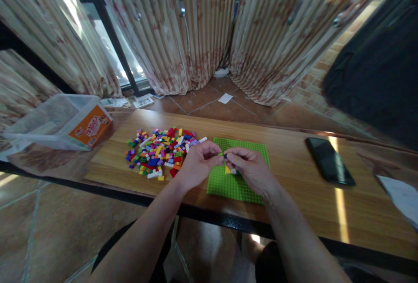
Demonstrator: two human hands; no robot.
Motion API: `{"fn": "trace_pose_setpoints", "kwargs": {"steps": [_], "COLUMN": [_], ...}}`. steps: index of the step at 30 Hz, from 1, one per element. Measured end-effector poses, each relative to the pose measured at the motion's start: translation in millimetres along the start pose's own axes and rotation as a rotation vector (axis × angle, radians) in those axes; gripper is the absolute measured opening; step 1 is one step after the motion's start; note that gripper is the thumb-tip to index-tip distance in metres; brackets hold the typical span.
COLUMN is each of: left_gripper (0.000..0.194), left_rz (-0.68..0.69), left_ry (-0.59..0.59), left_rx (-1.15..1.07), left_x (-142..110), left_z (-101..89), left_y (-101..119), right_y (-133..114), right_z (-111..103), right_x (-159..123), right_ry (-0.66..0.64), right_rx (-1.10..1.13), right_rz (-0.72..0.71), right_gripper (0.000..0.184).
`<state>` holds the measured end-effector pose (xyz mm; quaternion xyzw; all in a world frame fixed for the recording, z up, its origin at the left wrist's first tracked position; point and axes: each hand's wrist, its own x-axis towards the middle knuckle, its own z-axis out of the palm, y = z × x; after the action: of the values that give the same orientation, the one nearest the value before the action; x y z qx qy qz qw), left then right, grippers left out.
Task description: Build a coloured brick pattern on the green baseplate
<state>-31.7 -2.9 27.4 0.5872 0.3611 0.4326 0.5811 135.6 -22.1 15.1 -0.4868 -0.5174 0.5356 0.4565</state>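
Note:
My left hand (pixel 203 161) and my right hand (pixel 250 164) meet above the green studded baseplate (pixel 240 190), fingertips almost touching. A tiny dark blue toy brick (pixel 225 156) is pinched between the thumb and finger of my right hand. My left thumb and forefinger are pressed together on a small yellow-green brick (pixel 220 154); whether the two pieces are joined I cannot tell. Below the fingers, yellow and white bricks (pixel 227 170) sit on the baseplate, partly hidden by my right hand. Left of my left hand lies a loose heap of coloured bricks (pixel 156 150).
A wooden board (pixel 287 187) lies under everything. To the right rest a black phone (pixel 329 161) and white paper (pixel 400 196). At far left stands a clear plastic bin (pixel 48 137) with an orange label. Patterned curtains (pixel 202 35) hang beyond the table.

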Motion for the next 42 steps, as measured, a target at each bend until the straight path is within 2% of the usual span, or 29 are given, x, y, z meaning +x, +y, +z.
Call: {"fn": "trace_pose_setpoints", "kwargs": {"steps": [3,6,9,12,18,24,28,37,42], "left_gripper": [0.015,0.019,0.017,0.015,0.011,0.011,0.016,0.026,0.015], "left_rz": [-0.013,-0.052,-0.064,-0.074,-0.107,-0.135,-0.12,-0.058,-0.076], "left_ry": [0.074,0.17,0.219,0.224,0.21,0.112,0.041,0.006,-0.088], "left_rx": [0.024,0.089,0.152,0.169,0.091,0.032,0.016,0.111,0.283], "left_x": [0.7,0.9,0.5,0.1,0.0,0.5,0.4,1.7,2.3], "left_z": [-7.0,-13.5,-18.7,-21.3,-18.2,-9.3,-1.4,25.4,31.6], "left_y": [-2.9,-7.2,-8.4,-7.4,-7.4,-6.6,-6.6,-15.5,-21.5], "right_y": [3.5,9.2,13.1,13.3,10.1,-1.9,-5.8,-5.8,-4.7], "right_z": [9.7,21.1,30.4,35.6,32.3,21.8,12.4,-29.9,-68.6], "right_x": [2.7,4.8,7.5,10.4,9.8,-1.2,-6.1,-16.0,-26.9], "right_ry": [0.05,0.058,0.05,0.076,0.153,0.114,0.122,0.067,0.099], "right_rx": [-0.315,-0.666,-0.827,-0.77,-0.428,-0.455,-0.43,-0.523,-0.476], "right_rz": [-0.125,-0.243,-0.266,-0.258,-0.285,-0.36,-0.318,-0.233,-0.148], "right_gripper": [0.016,0.016,0.017,0.018,0.024,0.021,0.022,0.018,0.017]}}
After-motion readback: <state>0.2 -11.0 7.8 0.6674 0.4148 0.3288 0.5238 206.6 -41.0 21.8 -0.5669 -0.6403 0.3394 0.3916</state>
